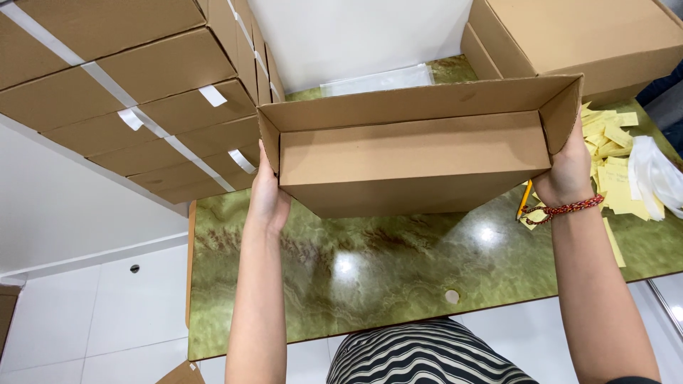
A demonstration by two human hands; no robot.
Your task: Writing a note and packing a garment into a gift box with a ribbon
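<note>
I hold a flat brown cardboard box (pixel 416 153) up over a green marbled table (pixel 356 270). Its upper flaps stand open. My left hand (pixel 268 195) presses flat against the box's left side. At the box's right end, my right hand (pixel 569 171) grips it; a red braided bracelet (pixel 565 209) circles that wrist. The box hides most of my fingers.
A tall stack of taped cardboard boxes (pixel 142 92) fills the left. Another large box (pixel 590 43) sits at the back right. Yellow paper slips (pixel 615 153), a white plastic piece (pixel 654 174) and an orange pencil (pixel 525 198) lie on the table's right side. A clear plastic sleeve (pixel 377 80) lies at the back.
</note>
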